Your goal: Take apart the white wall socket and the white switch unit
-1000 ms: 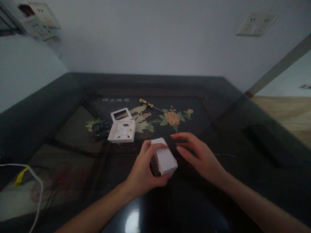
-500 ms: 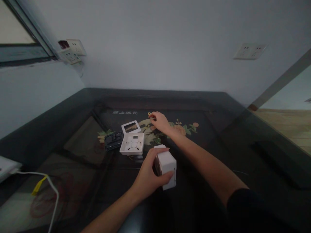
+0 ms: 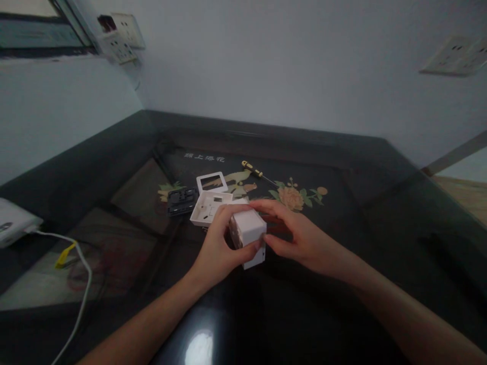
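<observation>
My left hand [image 3: 213, 243] is closed around a white box-shaped plastic unit [image 3: 250, 226], thumb across its near side and fingers over its top. From the right, the thumb and fingers of my right hand [image 3: 292, 230] grip the same unit, so both hands are on it. Its left side looks rough and darker, too blurred to make out. Just behind it lies an open white square mounting box [image 3: 203, 209], partly hidden by my left hand. A white rectangular frame [image 3: 211, 181] and a black plastic plate [image 3: 181, 202] rest beside that. Farther back is a yellow-and-black screwdriver [image 3: 252, 169].
The dark glossy table [image 3: 342, 304] carries a painted flower pattern and meets the wall behind. At the left edge sits a white device [image 3: 17, 223] with a white cable [image 3: 85, 276] bearing a yellow tag [image 3: 64, 257]. Wall sockets [image 3: 454, 57] are mounted above the table.
My right hand has come back from the screwdriver's handle to the white unit, leaving the screwdriver on the table. The left hand still holds the unit. The view has shifted.
</observation>
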Demonstrator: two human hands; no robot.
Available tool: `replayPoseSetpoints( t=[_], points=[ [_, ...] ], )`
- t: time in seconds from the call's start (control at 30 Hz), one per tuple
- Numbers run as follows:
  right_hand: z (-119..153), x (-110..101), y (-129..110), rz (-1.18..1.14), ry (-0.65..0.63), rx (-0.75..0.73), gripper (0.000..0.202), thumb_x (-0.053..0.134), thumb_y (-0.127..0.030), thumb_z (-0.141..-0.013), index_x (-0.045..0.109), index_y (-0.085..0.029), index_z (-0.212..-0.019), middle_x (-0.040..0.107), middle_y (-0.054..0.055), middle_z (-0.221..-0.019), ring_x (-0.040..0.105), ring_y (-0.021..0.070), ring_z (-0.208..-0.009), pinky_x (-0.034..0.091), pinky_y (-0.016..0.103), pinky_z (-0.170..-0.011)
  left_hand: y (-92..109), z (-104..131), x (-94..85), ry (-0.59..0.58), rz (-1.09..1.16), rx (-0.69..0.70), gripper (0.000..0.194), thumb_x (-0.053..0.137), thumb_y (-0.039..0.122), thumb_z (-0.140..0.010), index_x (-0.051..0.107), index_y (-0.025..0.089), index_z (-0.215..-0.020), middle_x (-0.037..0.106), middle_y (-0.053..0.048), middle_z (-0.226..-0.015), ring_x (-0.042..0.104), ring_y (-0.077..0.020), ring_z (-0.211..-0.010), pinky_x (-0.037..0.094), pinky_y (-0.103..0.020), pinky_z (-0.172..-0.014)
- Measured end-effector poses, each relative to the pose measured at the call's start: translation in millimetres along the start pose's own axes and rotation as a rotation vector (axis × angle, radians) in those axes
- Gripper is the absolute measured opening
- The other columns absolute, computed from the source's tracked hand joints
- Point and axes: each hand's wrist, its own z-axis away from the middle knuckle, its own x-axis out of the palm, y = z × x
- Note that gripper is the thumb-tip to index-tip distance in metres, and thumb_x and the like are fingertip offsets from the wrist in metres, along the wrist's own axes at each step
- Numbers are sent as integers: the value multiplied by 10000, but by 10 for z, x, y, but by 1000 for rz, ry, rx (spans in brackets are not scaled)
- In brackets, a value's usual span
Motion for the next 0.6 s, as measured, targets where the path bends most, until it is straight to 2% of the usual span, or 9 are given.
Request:
replayPoseSetpoints(
  t=[0.1, 0.23, 0.47, 0.6],
  points=[
    [16, 17, -16, 111, -9, 8, 556, 540, -133, -856, 435, -180, -1400, 585, 133, -1404, 614, 208, -1219, 500, 415, -1033, -1, 33, 20, -15, -31, -5, 470, 751, 209, -726, 586, 266, -1162, 593, -57, -1121, 579, -298, -1101, 424, -478, -972],
    [84, 7, -51, 242, -35, 86, 587, 493, -169, -859, 407, -121, -1438, 647, 158, -1311, 656, 252, -1127, 522, 446, -958, 12, 80, 63, -39, -58, -32, 439, 756, 225, -728, 596, 253, -1135, 577, -55, -1083, 593, -285, -1037, 447, -461, -926],
    [139, 115, -52, 251, 44, 150, 653, 484, -145, -823, 381, -208, -1465, 653, 108, -1317, 678, 227, -1089, 536, 376, -901, -38, 103, 106, -46, -85, -46, 433, 759, 251, -746, 594, 260, -1146, 585, -57, -1102, 593, -283, -1049, 450, -445, -924],
    [142, 159, -22, 275, 71, 142, 624, 478, -142, -823, 421, -194, -1442, 645, 113, -1341, 666, 228, -1132, 524, 379, -943, -95, 109, 133, -30, -59, -49, 451, 766, 263, -737, 587, 260, -1151, 595, -59, -1123, 587, -284, -1072, 449, -437, -936]
  ],
)
